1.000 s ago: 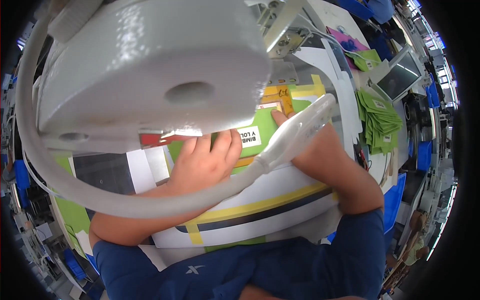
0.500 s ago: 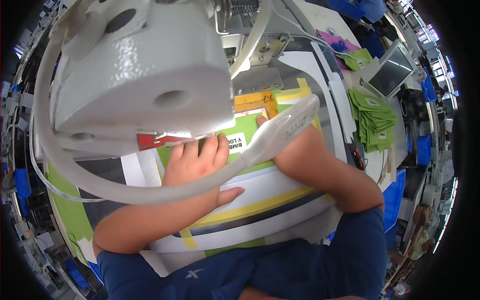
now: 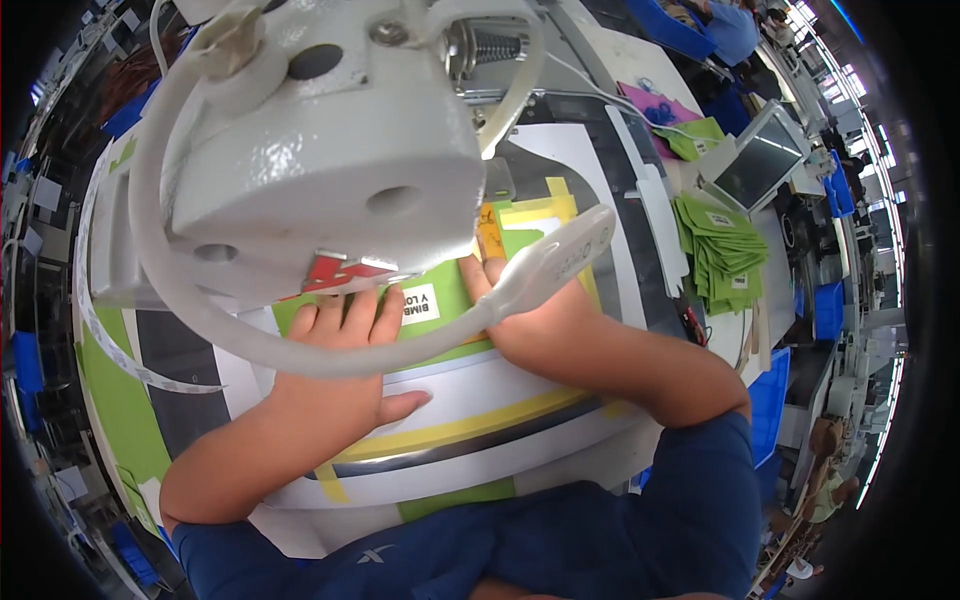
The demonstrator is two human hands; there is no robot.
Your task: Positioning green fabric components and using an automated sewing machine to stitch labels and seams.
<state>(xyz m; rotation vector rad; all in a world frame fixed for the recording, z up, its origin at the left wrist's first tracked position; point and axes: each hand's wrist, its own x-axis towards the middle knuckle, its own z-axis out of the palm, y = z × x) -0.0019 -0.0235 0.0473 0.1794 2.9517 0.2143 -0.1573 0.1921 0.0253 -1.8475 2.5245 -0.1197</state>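
Note:
A grey sewing machine head (image 3: pixel 300 160) hangs over a green fabric piece (image 3: pixel 445 285) with a white printed label (image 3: pixel 420 304). An orange template (image 3: pixel 490 232) with yellow tape lies beside it, partly hidden by the machine. My left hand (image 3: pixel 325 395) has its fingers spread on the green piece below the head, thumb out to the right. My right hand (image 3: pixel 535 325) rests at the piece's right side, index finger stretched onto it. A flexible grey tube ending in a translucent flat lamp (image 3: pixel 555 260) crosses in front of both hands and hides part of each.
Green labelled pieces (image 3: pixel 720 255) are piled on the right, with a pink item (image 3: pixel 640 95) and a small screen (image 3: pixel 755 155) behind them. Blue bins (image 3: pixel 770 400) edge the table. More green fabric (image 3: pixel 115 400) lies on the left. A co-worker (image 3: pixel 730 30) is at the upper right.
Both hands have moved left with the green piece and template, which is now more hidden by the machine head. My left thumb, hidden earlier, now shows. The view has shifted slightly.

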